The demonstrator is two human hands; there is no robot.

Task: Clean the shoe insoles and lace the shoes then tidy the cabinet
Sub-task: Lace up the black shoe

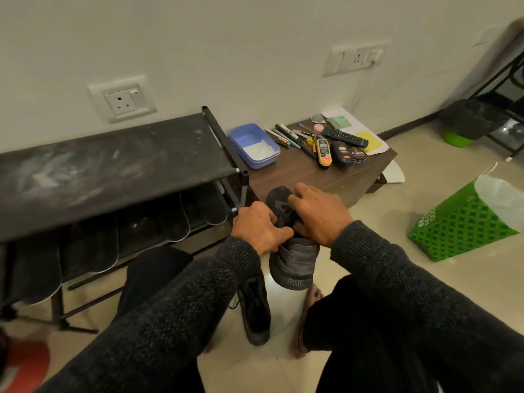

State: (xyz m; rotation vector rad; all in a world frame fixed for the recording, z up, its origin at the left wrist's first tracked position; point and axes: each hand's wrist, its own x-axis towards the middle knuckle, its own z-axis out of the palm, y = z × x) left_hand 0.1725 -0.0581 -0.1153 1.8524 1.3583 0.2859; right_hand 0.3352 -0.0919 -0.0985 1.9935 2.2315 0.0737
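A black sneaker (pixel 293 260) stands between my knees, heel toward me and toe pointing away. My left hand (pixel 259 226) and my right hand (pixel 319 212) both sit on top of it, fingers pinched at its black lace over the tongue. The second black shoe (pixel 255 310) lies on the tiled floor under my left forearm. Several dark insoles (pixel 170 219) lean side by side on the lower shelf of the black shoe rack (pixel 113 163) to my left. A low brown cabinet (pixel 317 168) stands past the sneaker.
On the cabinet are a blue tub (pixel 253 144) of white powder, pens, shoe polish bottles (pixel 338 154), a remote (pixel 344 136) and papers. A green basket (pixel 465 225) with a plastic bag stands on the floor at right. The wall has sockets.
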